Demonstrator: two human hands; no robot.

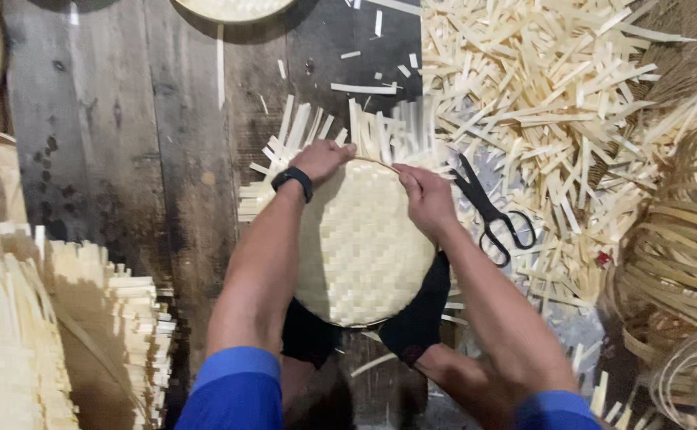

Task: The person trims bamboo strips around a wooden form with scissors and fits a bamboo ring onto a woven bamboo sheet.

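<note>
Both hands, left hand and right hand, grip the far rim of the round woven bamboo tray at frame centre, whose near edge looks trimmed while untrimmed strips fan above, black scissors lying just right.
</note>
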